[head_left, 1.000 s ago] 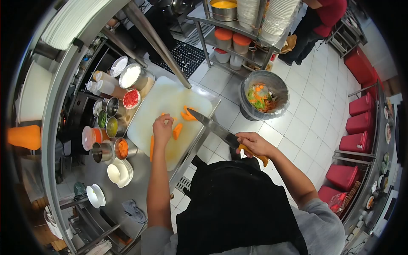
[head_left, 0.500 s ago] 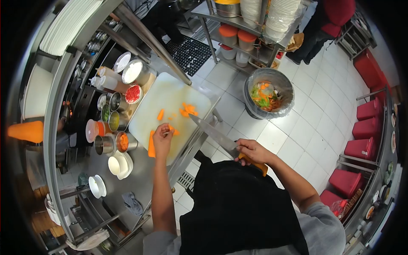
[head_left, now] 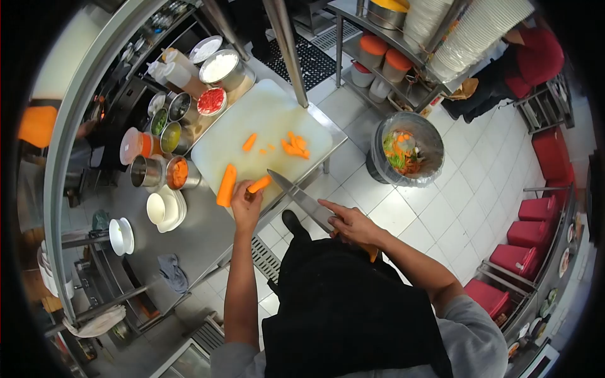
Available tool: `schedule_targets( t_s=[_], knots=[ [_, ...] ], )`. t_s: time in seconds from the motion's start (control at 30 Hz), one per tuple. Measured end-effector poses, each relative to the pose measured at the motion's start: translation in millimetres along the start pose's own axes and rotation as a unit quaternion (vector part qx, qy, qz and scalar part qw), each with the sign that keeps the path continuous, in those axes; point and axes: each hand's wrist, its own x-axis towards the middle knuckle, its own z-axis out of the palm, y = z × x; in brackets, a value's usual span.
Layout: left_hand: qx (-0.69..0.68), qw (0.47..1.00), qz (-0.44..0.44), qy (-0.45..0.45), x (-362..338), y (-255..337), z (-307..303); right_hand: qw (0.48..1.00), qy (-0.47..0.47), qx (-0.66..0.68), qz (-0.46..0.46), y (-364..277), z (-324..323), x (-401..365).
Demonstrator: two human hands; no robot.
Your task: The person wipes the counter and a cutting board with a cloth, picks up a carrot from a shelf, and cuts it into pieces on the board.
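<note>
My left hand [head_left: 246, 200] is closed on a short piece of carrot [head_left: 259, 184] at the near edge of the white cutting board [head_left: 220, 129]. Beside it, to the left, lies a longer peeled carrot [head_left: 227, 184]. My right hand [head_left: 353, 225] grips a large knife [head_left: 301, 199], its index finger stretched toward the blade. The blade points up and left, and its tip is near the carrot piece. Farther up the board are a loose carrot slice [head_left: 249, 142] and a small heap of cut carrot [head_left: 295, 145].
Metal tubs stand left of the board, one holding carrot [head_left: 178, 171], another red bits [head_left: 211, 101]. White bowls [head_left: 167, 209] and a grey cloth [head_left: 172, 273] rest on the steel counter. A lined bin [head_left: 405, 150] with vegetable scraps stands right. Another person [head_left: 535, 60] is at upper right.
My left hand has lifted the carrot piece into clearer view near the board's edge. My right index finger has stretched out along the knife. The whole view has shifted and turned slightly.
</note>
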Motion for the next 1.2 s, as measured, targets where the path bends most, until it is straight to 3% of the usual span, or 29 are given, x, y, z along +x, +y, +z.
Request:
schedule_targets(
  t_s=[0.23,0.43,0.57,0.83,1.2],
  knots=[
    [0.106,0.992,0.072,0.006,2.8,11.1,-2.3,1.0,-0.018,-0.013,0.016,-7.7,1.6,7.2],
    [0.024,1.0,0.009,0.018,0.2,-7.0,1.1,0.998,-0.027,0.01,0.049,-5.0,-0.8,8.3],
    [0.012,1.0,0.011,0.014,-0.4,-3.5,0.2,0.998,-0.028,0.035,0.045,3.0,0.3,8.2],
    [0.113,0.992,0.05,-0.005,3.0,19.3,-8.3,0.997,-0.032,0.057,0.049,1.1,-0.6,7.2],
    [0.123,0.991,0.041,-0.044,11.7,24.8,-16.2,0.997,-0.04,0.03,0.057,-4.2,-3.4,8.6]
  ],
)
